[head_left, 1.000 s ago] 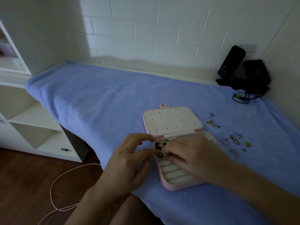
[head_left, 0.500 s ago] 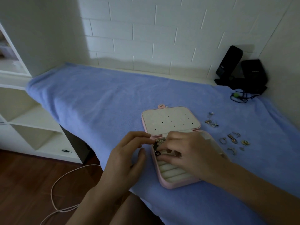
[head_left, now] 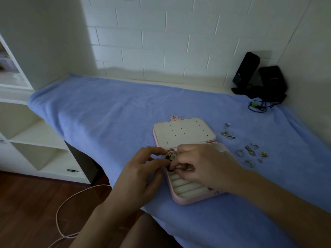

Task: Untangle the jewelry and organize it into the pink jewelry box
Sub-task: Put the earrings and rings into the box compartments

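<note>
Pink jewelry box (head_left: 188, 200) lies open on a blue towel (head_left: 107, 113) spread over the counter (head_left: 197, 86), lower centre-right of the frame. Its lid (head_left: 184, 133) lies flat behind the base, with the cream lining and its rows of small holes facing up. Cream ring rolls (head_left: 186, 187) fill the near part of the base. Small jewelry pieces (head_left: 171, 156) sit in the far-left compartment.

Right hand (head_left: 206, 165) reaches in from the lower right over the base. Its fingers (head_left: 180, 166) are curled down and pinch a small dark piece (head_left: 170, 169) at the box's left edge.

Left hand (head_left: 141, 176) lies against the box's left side with its fingers bent and its thumb tip at the same dark piece. Whether this hand actually grips the piece cannot be determined.

Loose jewelry (head_left: 250, 151) is scattered on the towel to the right of the box, apart from it. Two black devices (head_left: 259, 77) stand at the upper right against the tiled wall. White shelving (head_left: 26, 140) occupies the left of the frame. A pale cord (head_left: 71, 199) lies on the wooden floor at the lower left.
</note>
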`<state>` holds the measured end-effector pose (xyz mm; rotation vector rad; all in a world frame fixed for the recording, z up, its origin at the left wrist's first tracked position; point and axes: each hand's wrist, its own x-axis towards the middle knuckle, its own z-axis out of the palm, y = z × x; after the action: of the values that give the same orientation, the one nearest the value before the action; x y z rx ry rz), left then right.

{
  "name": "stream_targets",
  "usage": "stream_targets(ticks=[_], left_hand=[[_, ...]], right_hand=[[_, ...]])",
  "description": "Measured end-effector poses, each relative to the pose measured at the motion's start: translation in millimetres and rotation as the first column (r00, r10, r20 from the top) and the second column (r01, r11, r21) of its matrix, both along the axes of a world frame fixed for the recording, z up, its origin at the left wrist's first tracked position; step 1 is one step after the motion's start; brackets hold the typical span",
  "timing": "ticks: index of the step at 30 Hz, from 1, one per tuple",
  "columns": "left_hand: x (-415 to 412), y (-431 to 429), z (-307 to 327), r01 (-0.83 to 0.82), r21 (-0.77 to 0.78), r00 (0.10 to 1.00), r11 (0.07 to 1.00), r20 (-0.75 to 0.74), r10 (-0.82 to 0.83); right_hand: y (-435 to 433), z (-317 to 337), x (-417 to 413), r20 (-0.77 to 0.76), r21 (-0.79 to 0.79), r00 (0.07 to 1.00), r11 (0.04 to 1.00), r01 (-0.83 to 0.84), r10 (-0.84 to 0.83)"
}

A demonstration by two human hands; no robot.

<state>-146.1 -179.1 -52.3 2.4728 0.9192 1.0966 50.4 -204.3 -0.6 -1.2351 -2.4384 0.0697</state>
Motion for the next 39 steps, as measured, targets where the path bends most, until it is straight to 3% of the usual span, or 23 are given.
stream_targets(ticks=[4, 6, 9, 13, 16, 26, 33, 39], left_hand=[[-2.1, -0.9, -3.3, -0.003, 0.051, 0.999, 0.999, -0.050, 0.005], [-2.7, -2.0, -4.5, -0.012, 0.078, 0.996, 0.997, -0.091, 0.019], [-1.5, -6.1, -2.3, -0.025, 0.129, 0.990, 0.991, -0.134, 0.043], [3.2, -9.3, -2.7, -0.024, 0.107, 0.996, 0.994, -0.086, 0.033], [6.6, -9.5, -9.3, -0.065, 0.010, 0.997, 0.998, -0.033, 0.065], [13.1, -19.5, -15.6, -0.122, -0.020, 0.990, 0.992, 0.070, 0.123], [12.4, -19.0, -18.2, -0.109, -0.046, 0.990, 0.993, 0.088, 0.113], [12.7, -16.4, -22.0, -0.092, -0.050, 0.988, 0.995, 0.120, 0.097]], right_hand=[[1.9, 7.9, 7.5, 0.013, -0.132, 1.000, 0.991, 0.027, -0.025], [3.4, 16.1, 19.2, -0.053, -0.221, 0.997, 0.975, 0.035, -0.048], [3.4, 34.7, 54.1, -0.104, -0.259, 0.967, 0.945, 0.200, -0.233], [1.5, 47.6, 117.1, 0.091, -0.276, 0.853, 0.810, 0.518, -0.514], [-0.5, 42.7, 148.6, 0.247, -0.310, 0.778, 0.713, 0.629, -0.578], [-6.4, 21.4, 163.7, 0.284, -0.337, 0.681, 0.595, 0.730, -0.675], [5.2, 17.2, 152.4, 0.478, -0.218, 0.563, 0.530, 0.819, -0.674], [3.6, 22.1, 151.9, 0.320, -0.265, 0.630, 0.572, 0.776, -0.707]])
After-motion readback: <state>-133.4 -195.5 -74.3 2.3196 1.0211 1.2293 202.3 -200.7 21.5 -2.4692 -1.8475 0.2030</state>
